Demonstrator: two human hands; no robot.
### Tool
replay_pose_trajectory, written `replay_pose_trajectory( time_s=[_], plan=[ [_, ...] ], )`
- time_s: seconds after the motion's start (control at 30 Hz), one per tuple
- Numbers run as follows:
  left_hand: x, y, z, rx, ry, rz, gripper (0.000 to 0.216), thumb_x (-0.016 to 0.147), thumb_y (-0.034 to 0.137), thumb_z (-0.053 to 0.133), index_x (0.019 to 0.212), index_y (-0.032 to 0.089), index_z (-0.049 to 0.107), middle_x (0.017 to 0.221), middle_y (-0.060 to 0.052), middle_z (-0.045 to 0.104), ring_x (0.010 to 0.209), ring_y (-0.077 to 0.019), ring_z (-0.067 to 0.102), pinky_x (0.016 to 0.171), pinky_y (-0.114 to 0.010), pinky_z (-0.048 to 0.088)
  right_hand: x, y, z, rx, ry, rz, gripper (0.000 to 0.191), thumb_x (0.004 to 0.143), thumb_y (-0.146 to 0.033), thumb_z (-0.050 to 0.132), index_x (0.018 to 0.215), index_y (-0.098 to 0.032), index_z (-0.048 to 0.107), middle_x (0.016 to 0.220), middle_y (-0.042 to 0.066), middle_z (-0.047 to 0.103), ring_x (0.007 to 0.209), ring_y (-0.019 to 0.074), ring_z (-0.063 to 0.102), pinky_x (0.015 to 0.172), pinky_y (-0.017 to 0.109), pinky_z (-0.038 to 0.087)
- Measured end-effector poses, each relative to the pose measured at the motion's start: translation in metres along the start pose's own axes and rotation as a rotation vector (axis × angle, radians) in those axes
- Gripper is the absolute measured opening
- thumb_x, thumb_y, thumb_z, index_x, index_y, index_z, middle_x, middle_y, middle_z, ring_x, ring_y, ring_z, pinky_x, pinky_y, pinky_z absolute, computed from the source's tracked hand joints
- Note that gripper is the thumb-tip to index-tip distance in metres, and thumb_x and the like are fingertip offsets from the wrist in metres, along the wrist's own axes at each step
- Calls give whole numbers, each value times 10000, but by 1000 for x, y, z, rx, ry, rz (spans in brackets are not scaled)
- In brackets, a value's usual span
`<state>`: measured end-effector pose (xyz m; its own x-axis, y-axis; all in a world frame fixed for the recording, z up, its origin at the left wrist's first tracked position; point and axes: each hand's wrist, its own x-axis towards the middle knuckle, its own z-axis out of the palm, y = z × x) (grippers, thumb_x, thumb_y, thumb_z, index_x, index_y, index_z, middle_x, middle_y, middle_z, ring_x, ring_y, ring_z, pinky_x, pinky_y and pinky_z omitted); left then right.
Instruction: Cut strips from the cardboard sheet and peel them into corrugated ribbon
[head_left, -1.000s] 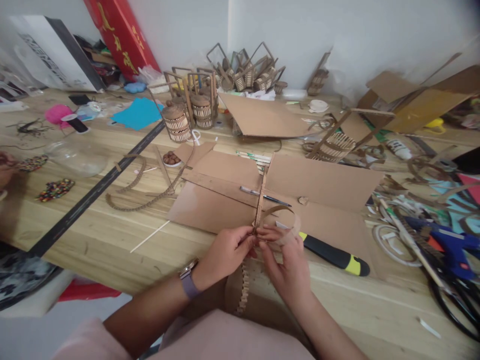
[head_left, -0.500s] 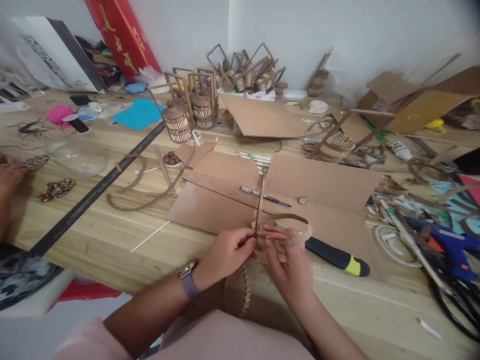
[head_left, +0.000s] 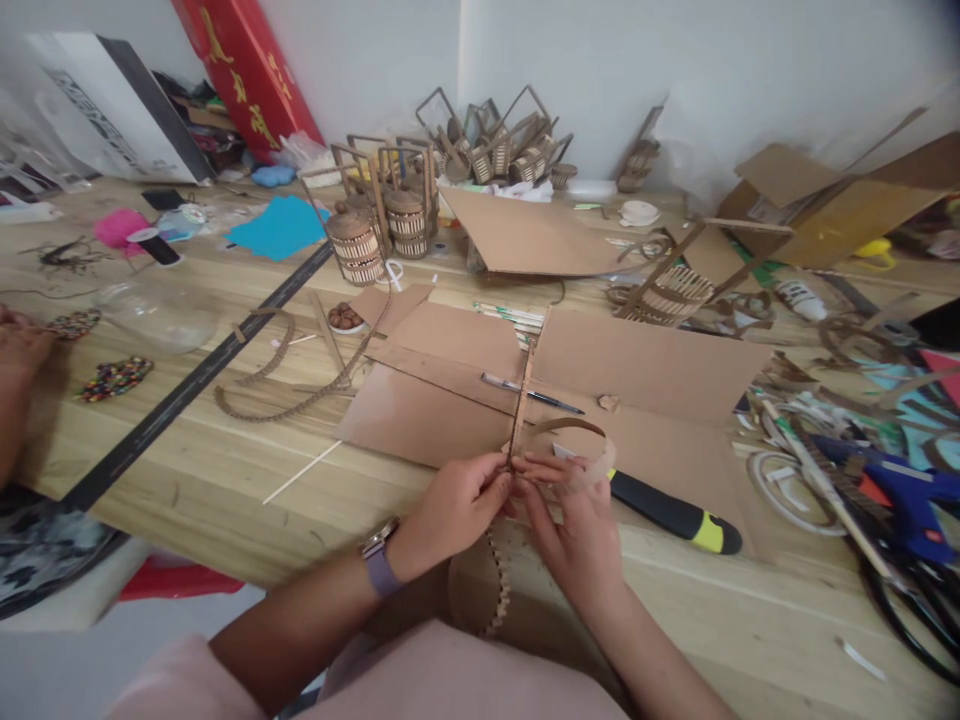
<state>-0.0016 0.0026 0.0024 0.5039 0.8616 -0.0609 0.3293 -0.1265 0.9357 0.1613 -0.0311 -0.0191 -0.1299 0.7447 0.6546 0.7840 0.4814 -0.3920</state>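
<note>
My left hand (head_left: pixel 461 505), with a watch at the wrist, pinches a narrow brown cardboard strip (head_left: pixel 520 405) near the table's front edge. My right hand (head_left: pixel 574 525) is closed on the same strip just beside it, fingertips nearly touching the left ones. From the fingers the strip runs away over the cardboard sheets. A notched length (head_left: pixel 501 590) hangs below the hands, over my lap. A thin curved band (head_left: pixel 574 425) loops above my right fingers; where it joins is hidden. A utility knife (head_left: pixel 671 515) with a black and yellow handle lies right of that hand.
Brown cardboard sheets (head_left: pixel 427 415) lie ahead, with a pen (head_left: pixel 555 402) across them. Small lidded baskets (head_left: pixel 356 250) stand behind. A blue glue gun (head_left: pixel 892 490) and black-handled scissors (head_left: pixel 911 625) are at right. Another person's hand (head_left: pixel 22 345) rests at far left near beads.
The strip's far part has tilted slightly, and the curved band by my right hand has shifted a little left. Both hands keep their hold with small finger movements.
</note>
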Motion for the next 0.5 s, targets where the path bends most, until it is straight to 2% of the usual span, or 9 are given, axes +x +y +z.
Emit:
replay_pose_trajectory(
  time_s=[0.1,0.23,0.37,0.5],
  plan=[
    [-2,0,0,-12,1,-10,242,974,269,452,949,152,662,774,-32,719,707,-154,692,625,-207,457,1,0,-2,14,12,9,83,943,-200,532,985,-247,586,931,18,755,914,211,706,904,425,446],
    [-2,-3,2,-28,-7,-33,239,960,255,460,916,152,671,699,-18,711,643,-146,682,603,-205,462,3,0,-5,32,3,102,82,944,-218,505,941,-252,579,931,24,740,912,212,697,822,398,489],
    [0,-7,3,-83,-16,-6,238,963,320,502,1012,156,667,823,-29,734,722,-149,689,640,-209,476,4,-2,-6,50,11,89,68,943,-217,514,917,-251,566,896,18,739,904,212,701,805,397,489],
    [2,-6,1,-10,-10,23,279,995,329,448,1036,159,666,864,-40,729,770,-157,682,678,-219,467,3,-3,-3,64,18,49,34,949,-229,529,930,-249,550,911,26,747,922,215,701,815,410,475]
  ],
)
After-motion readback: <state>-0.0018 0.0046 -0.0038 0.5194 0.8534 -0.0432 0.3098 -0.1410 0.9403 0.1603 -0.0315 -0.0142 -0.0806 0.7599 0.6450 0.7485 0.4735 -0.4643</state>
